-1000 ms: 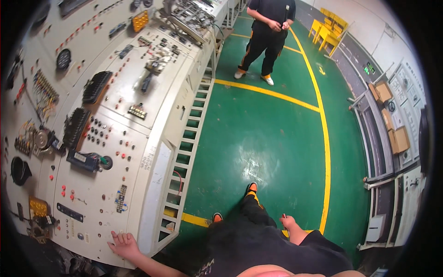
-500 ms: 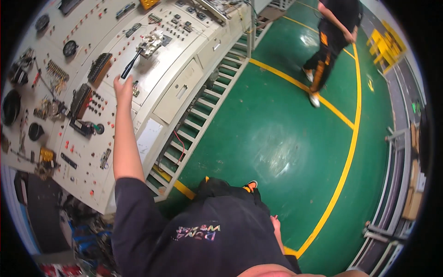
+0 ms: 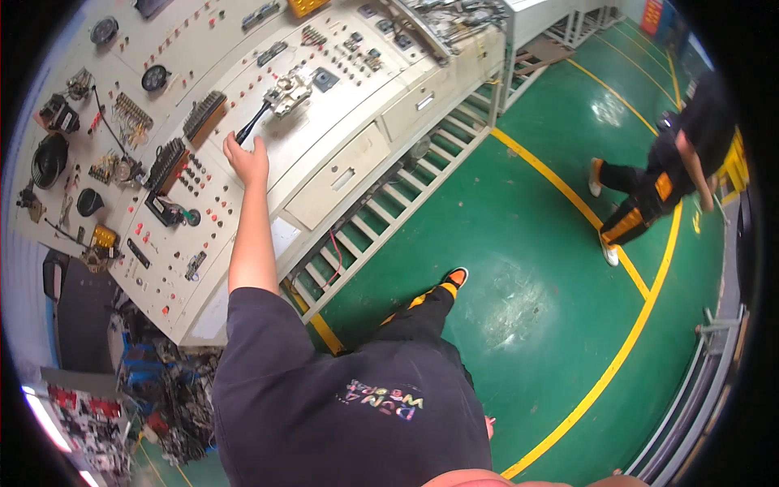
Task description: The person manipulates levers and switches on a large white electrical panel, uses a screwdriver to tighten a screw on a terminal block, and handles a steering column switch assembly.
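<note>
My left hand (image 3: 249, 165) reaches out over the panel bench. Its fingers are at the end of the dark handle of a stalk switch (image 3: 288, 93), a pale metal unit shaped like a vehicle's column switch. The unit points away from me and seems raised a little, with a shadow on the white surface under it. A grey square fitting (image 3: 324, 79) lies just right of it. Of my right hand (image 3: 490, 427) only a sliver shows low beside my dark shirt, and its fingers are mostly hidden.
The white bench (image 3: 300, 183) carries switches, gauges and a dark connector block (image 3: 204, 114). Its slatted lower shelf (image 3: 381, 215) runs along the walkway. A co-worker (image 3: 657, 178) stands on the green floor (image 3: 527, 235) at the right. Metal rails (image 3: 690, 414) line the far right.
The switch unit, with my left hand at its handle, has shifted left over the panel, off the square fitting. My view has turned. The co-worker appears farther right, in a different stride.
</note>
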